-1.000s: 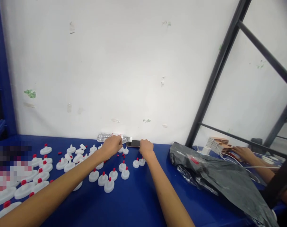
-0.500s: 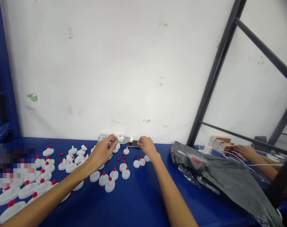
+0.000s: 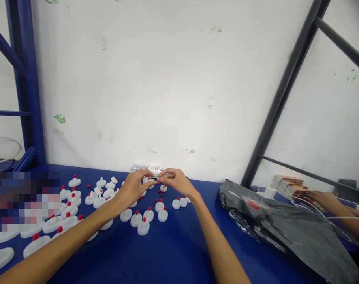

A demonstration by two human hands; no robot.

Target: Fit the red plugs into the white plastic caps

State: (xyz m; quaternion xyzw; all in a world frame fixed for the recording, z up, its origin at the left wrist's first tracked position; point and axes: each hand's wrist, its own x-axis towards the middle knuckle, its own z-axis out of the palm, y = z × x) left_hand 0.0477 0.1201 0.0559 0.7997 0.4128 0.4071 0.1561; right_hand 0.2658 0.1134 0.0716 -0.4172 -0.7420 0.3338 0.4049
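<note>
My left hand [image 3: 137, 185] is over the back of the blue table, thumb and index finger curled around a white nozzle cap [image 3: 145, 180], which is partly hidden by the fingers. Opposite it, my right hand [image 3: 176, 182] is closed in a pinch, its fingertips meeting those of the left. Whatever sits in that pinch is too small to make out. Just below the right fingers stands another white nozzle cap [image 3: 163, 189]. Small red tips [image 3: 160, 195] lie near it. Several white caps with red tips [image 3: 143, 227] stand nearer to me.
More caps [image 3: 69, 211] crowd the left side, some without red tips [image 3: 99, 202]. A clear plastic bottle [image 3: 139, 168] lies against the wall. On the right are a grey plastic bag [image 3: 297, 228], a black metal post [image 3: 274, 114] and another person's hand [image 3: 323, 199] by stacked boxes [image 3: 287, 185].
My hands have come together; the right moved left from beside the dark phone until its fingertips met the left ones. The view has shifted slightly left.
</note>
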